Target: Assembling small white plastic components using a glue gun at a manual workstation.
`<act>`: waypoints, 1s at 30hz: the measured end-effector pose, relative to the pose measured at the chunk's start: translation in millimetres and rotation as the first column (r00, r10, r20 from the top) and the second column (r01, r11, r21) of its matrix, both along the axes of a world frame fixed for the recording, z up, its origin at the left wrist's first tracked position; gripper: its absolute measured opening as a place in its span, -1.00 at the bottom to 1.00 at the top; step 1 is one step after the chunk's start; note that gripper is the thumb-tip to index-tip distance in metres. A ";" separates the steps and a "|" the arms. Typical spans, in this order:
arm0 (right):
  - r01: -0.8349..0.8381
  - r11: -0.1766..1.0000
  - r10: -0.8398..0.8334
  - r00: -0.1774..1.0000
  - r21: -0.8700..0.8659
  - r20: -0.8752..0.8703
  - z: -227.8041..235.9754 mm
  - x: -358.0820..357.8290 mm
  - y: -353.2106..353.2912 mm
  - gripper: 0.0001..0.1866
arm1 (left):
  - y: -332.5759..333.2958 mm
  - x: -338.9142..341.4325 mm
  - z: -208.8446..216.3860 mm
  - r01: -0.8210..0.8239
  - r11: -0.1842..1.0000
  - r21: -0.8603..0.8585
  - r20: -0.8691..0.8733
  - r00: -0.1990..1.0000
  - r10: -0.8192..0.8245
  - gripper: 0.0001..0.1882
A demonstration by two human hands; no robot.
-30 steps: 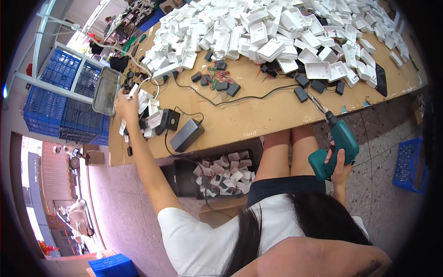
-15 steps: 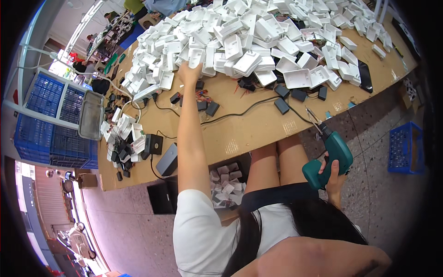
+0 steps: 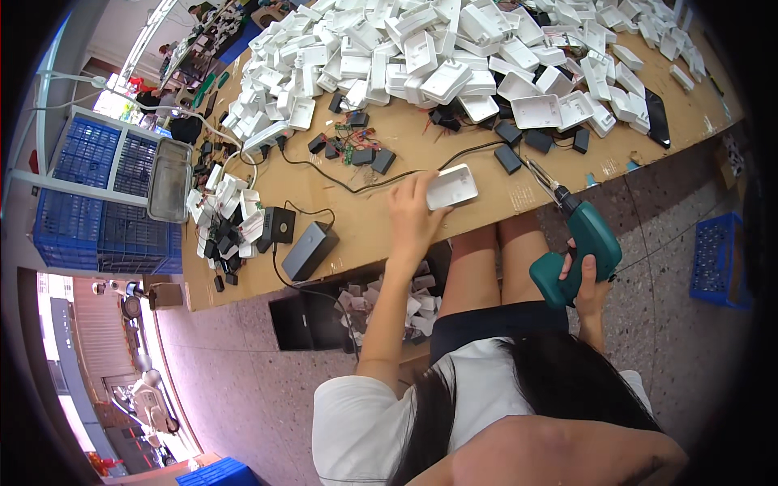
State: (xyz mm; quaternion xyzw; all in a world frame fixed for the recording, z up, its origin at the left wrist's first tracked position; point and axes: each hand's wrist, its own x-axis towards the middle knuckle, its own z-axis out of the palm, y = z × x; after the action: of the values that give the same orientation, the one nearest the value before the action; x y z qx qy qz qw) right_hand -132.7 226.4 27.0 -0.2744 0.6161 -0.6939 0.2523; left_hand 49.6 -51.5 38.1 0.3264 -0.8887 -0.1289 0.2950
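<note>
My left hand point(image 3: 413, 212) grips a small white plastic case point(image 3: 453, 187) by its left end, close to the table's front edge. The case's hollow side faces up. In my right hand point(image 3: 589, 279) is a green power screwdriver point(image 3: 594, 239), its long bit point(image 3: 541, 175) pointing at the table edge. Just beyond the bit lie several black blocks point(image 3: 509, 159) beside a black cable. A big heap of white plastic cases point(image 3: 381, 61) covers the far part of the table. Green circuit boards with wires point(image 3: 348, 150) and more black blocks lie between the heap and my left hand.
On the table's left are a dark grey box point(image 3: 311, 251), a black adapter point(image 3: 278, 224) and a pile of mixed parts point(image 3: 227, 219). A black phone point(image 3: 657, 118) lies at the right. Below stand a bin of white pieces point(image 3: 413, 312) and a blue crate point(image 3: 720, 261).
My left hand has come back from the heap toward the table's front edge, bringing a white case with it. The right hand still holds the screwdriver in nearly the same place.
</note>
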 end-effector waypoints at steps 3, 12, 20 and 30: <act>-0.016 1.000 0.016 1.000 0.004 0.007 -1.0 -0.2 2.0 -0.48 | 1.6 2.1 -0.7 0.039 0.999 -0.009 -0.010 0.999 -0.040 -0.27; 0.027 1.000 -0.027 1.000 -0.002 0.016 0.9 1.3 4.9 -0.46 | -143.7 34.8 -0.5 -0.529 0.807 0.261 -0.300 0.751 0.589 -0.66; -0.005 1.000 0.005 1.000 0.000 0.005 3.8 4.6 9.3 -0.46 | -192.8 40.1 -27.1 -0.669 0.668 0.327 -0.304 0.595 0.744 -0.79; -0.012 1.000 0.012 1.000 -0.026 -0.021 3.7 5.6 6.2 -0.48 | -139.5 64.4 46.7 -0.081 0.928 0.364 -0.863 0.347 0.368 -0.87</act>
State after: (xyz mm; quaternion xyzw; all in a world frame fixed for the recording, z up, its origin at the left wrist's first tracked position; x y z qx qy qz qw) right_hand -127.1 232.6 30.7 -0.2885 0.6079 -0.6974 0.2466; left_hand 113.9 -191.0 84.8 0.3543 -0.4946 -0.3597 0.7074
